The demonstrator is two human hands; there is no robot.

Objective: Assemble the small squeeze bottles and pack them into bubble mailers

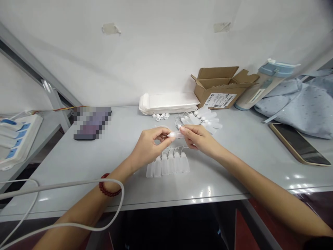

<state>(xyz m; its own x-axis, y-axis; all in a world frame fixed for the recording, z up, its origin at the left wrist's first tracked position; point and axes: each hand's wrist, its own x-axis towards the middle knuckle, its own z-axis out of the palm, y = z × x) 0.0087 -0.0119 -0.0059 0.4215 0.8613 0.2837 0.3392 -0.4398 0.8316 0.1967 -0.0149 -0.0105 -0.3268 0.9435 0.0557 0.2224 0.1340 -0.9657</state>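
Note:
My left hand (pixel 151 144) and my right hand (pixel 199 138) meet above the grey table (pixel 234 163), both pinching one small translucent plastic bottle (pixel 177 134) held sideways. The left fingertips close on its white cap end; the right fingers wrap its body. Just below the hands, a row of several capped small bottles (pixel 169 164) lies side by side on the table. Behind the hands lies a loose pile of similar bottles (pixel 203 119), and a few white caps (pixel 161 116) are scattered to its left. A red bead bracelet (pixel 108 189) is on my left wrist.
A stack of white trays (pixel 169 103) and an open cardboard box (pixel 221 86) stand at the back. A tumbler (pixel 265 85), blue cloth bag (pixel 301 104) and phone (pixel 299 144) lie right. Another phone (pixel 91 123) and a power strip (pixel 15 139) lie left. A white cable (pixel 65 187) loops in front.

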